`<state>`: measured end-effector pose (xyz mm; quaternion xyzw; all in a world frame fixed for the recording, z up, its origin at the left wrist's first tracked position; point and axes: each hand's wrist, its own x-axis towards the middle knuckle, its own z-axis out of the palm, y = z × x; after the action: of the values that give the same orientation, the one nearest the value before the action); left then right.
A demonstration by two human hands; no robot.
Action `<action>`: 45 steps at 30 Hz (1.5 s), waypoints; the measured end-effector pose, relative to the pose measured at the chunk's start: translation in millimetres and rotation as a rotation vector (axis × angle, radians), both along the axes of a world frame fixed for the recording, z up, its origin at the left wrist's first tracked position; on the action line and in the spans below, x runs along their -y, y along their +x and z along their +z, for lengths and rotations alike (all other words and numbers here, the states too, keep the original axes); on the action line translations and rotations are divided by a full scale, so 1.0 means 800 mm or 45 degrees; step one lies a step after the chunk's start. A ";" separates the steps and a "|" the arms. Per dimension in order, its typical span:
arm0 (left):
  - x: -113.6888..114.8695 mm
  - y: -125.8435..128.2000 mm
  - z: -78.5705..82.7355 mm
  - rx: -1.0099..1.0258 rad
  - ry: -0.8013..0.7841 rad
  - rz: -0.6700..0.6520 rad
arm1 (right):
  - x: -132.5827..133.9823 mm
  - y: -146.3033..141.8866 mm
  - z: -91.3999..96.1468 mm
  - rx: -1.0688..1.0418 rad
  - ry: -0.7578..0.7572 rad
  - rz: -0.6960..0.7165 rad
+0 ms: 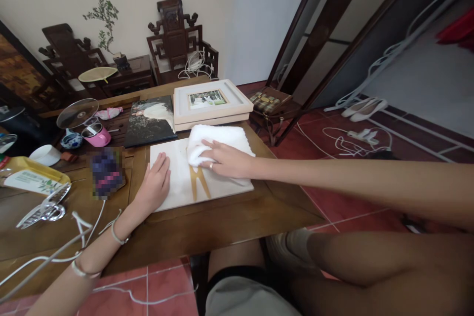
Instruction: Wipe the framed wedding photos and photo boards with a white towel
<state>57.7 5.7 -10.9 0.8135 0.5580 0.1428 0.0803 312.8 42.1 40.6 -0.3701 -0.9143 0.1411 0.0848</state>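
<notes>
A white flat frame back [181, 185] with a gold stand leg lies on the wooden table [207, 227] in front of me. My left hand [154, 181] lies flat on its left edge, fingers together and stretched out. My right hand [225, 159] presses down on a white folded cloth [222, 139] that rests on the frame's upper right part, fingers curled over the cloth, a ring on one finger.
Behind the cloth stand stacked white picture frames [211, 103] and a dark photo print [150, 121]. To the left are a pink cup [97, 135], a yellow tray [31, 175], a clip [44, 210] and white cables [55, 252]. Carved chairs [177, 39] stand at the wall.
</notes>
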 end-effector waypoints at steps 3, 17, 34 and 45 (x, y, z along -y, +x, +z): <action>0.000 0.002 0.003 -0.013 -0.023 0.008 | 0.014 -0.010 0.005 0.002 -0.026 -0.008; 0.000 0.010 0.002 -0.027 0.004 0.000 | 0.074 -0.009 0.007 0.097 0.167 0.447; 0.002 0.003 -0.001 0.028 0.014 0.000 | 0.019 -0.046 0.029 0.477 0.176 0.199; -0.006 0.000 0.011 -0.003 -0.012 0.001 | 0.107 -0.070 0.069 0.514 0.010 0.384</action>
<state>57.9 10.1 -2.5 0.8131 0.5590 0.1393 0.0833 256.9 -43.7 95.6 -0.2499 -0.9581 0.0718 -0.1201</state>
